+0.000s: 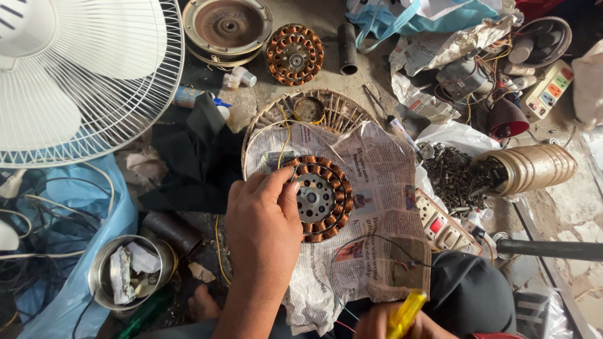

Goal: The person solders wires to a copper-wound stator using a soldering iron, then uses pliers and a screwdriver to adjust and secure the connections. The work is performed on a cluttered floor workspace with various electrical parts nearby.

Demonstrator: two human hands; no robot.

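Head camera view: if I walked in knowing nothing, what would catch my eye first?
Probably the copper-wound stator at the centre, lying on a newspaper, with the left hand resting on its left edge. Next, the white fan filling the upper left corner. At the bottom edge the right hand has its grip on a yellow-handled tool, and a tipped jar spills screws at the right.
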